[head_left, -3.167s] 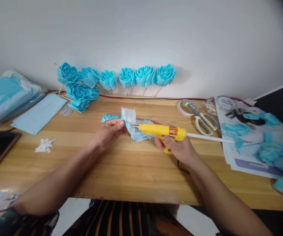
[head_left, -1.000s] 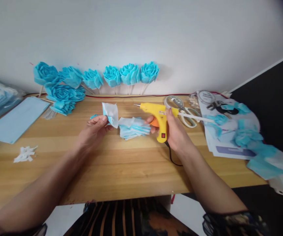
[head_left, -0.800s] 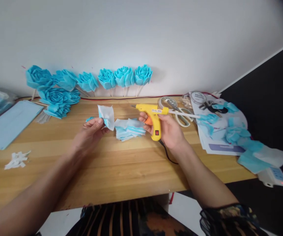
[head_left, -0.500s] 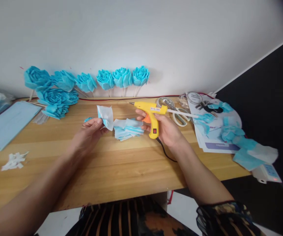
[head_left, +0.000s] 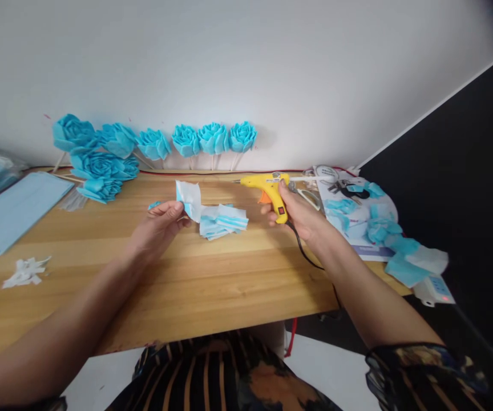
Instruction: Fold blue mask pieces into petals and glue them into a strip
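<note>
Between the thumb and fingers of my left hand (head_left: 164, 224) is a small white-and-blue fabric piece (head_left: 190, 200), held upright with one edge folded over. My right hand (head_left: 291, 214) grips a yellow glue gun (head_left: 267, 188) by its handle, its nozzle pointing left and a white glue stick (head_left: 308, 178) sticking out behind. A pile of similar fabric pieces (head_left: 223, 221) lies on the table between the two hands. A bit of blue material (head_left: 154, 205) shows just behind my left hand; what it belongs to is hidden.
Several blue fabric flowers (head_left: 101, 165) on sticks lean against the wall. At left lie a light blue sheet stack (head_left: 17, 211) and white scraps (head_left: 26, 272). Scissors (head_left: 309, 198), papers with fabric scraps (head_left: 349, 214) and a power strip (head_left: 433, 290) are at right. A black cord trails from the glue gun.
My right hand has drawn the glue gun to the right, away from the fabric piece. The left hand still holds the piece in nearly the same place. The view has shifted slightly.
</note>
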Tool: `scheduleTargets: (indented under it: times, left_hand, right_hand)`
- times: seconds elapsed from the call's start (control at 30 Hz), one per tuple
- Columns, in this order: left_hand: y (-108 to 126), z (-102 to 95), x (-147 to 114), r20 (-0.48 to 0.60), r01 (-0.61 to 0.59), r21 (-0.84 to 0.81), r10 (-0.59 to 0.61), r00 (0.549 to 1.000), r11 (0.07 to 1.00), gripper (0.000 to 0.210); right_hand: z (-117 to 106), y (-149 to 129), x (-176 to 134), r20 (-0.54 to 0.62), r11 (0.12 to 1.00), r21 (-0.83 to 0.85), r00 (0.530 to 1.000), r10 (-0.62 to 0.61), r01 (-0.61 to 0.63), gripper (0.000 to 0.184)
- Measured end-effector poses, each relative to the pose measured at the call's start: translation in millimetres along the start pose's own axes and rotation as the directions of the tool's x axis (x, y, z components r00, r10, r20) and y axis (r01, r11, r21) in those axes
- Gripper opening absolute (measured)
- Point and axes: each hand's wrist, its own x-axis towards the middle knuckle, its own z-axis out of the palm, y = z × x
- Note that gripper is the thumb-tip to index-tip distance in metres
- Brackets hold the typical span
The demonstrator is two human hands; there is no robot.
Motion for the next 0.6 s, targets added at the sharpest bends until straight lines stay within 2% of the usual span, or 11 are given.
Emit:
scheduleTargets:
  times: [0.1,0.23,0.37,0.6]
  left_hand:
    - [0.8,1.3,0.0,0.008,-0.01,-0.009,0.01,1.0,1.0,0.027]
    - [0.9,1.5,0.5,0.026,-0.008,-0.011,0.008,1.0,1.0,0.03]
    - [-0.2,0.6,0.7,0.033,-0.002,-0.011,0.002,0.999,1.0,0.029]
    - [-0.4,-0.4,1.1,0.037,0.001,0.002,-0.001,0.999,1.0,0.031]
  right_hand:
    - [-1.3,-7.6,-11.9,0.031,1.0,0.0,0.999,0.011,-0.011,0.044]
    - [-1.3,-11.9,-25.8,0.073,0.998,0.039,0.996,-0.046,0.044,0.018]
    - [-6.1,-7.3,-31.6,0.076,0.991,0.012,0.989,-0.13,0.13,0.025]
    - [-11.3,0.2,-33.1,0.053,0.988,-0.057,0.989,-0.138,0.141,0.021]
